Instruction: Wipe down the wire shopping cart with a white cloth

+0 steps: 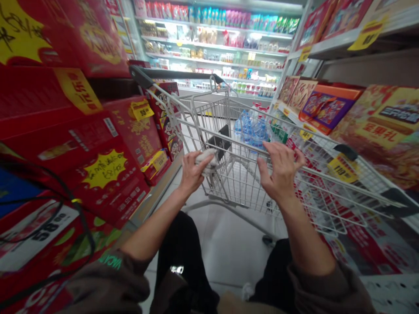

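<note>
Single head-worn camera, facing forward and down over left hand (193, 172) and right hand (280, 171), wide field, shopping cart (220, 143) close ahead, lit shelves (212, 26) farther off at top.

Qty: 1 cart (221, 141), 1 cloth (208, 160), 1 L hand (192, 172) & 1 R hand (280, 169), 2 legs (180, 257) — plus 2 handwritten yellow signs (105, 169), 1 purple-orange box (327, 107), several water bottles (258, 131) — exact no. unclear.

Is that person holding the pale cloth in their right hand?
No, the pale cloth is in the left hand, while the right hand rests on the side of the shopping cart.
</note>
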`<state>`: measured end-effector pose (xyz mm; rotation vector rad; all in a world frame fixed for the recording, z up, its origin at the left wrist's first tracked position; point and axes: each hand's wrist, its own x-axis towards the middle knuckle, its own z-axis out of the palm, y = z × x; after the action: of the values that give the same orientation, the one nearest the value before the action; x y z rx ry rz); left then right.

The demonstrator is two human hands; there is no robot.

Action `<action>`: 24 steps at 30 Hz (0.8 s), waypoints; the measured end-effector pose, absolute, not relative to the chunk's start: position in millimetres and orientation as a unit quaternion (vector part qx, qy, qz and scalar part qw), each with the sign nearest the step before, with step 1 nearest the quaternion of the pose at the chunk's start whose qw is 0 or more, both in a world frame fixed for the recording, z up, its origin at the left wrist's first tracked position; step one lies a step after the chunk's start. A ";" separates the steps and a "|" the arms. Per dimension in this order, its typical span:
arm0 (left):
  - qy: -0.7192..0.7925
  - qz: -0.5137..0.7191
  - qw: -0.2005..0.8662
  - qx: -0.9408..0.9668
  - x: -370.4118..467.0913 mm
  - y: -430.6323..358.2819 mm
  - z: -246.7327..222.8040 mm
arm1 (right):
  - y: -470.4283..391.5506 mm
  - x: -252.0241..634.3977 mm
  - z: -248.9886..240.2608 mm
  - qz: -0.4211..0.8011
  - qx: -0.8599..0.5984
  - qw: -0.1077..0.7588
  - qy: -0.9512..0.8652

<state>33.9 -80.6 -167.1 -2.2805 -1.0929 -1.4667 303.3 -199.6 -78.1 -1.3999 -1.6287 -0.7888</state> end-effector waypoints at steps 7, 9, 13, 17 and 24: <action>-0.464 -0.621 0.126 -0.620 18.1 -44.5 -153.7 | -152.6 265.8 -76.3 -0.234 -0.567 0.377 -0.694; -0.432 -0.555 0.117 -0.701 7.6 -45.5 -175.9 | -149.1 267.7 -80.7 -0.229 -0.566 0.399 -0.685; -0.339 -0.433 0.116 -0.827 -20.3 -52.3 -196.8 | -152.4 269.7 -81.3 -0.222 -0.556 0.417 -0.684; -0.384 -0.515 0.144 -0.752 -21.9 -47.7 -169.8 | -155.7 258.7 -81.1 -0.222 -0.569 0.431 -0.664; -0.419 -0.515 0.078 -0.744 5.3 -60.2 -217.3 | -158.0 256.7 -89.9 -0.259 -0.566 0.380 -0.684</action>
<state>5.3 -60.2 -217.3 -2.2267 -1.2532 -1.5421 256.7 -158.0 -89.9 -1.4443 -1.7477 -0.6620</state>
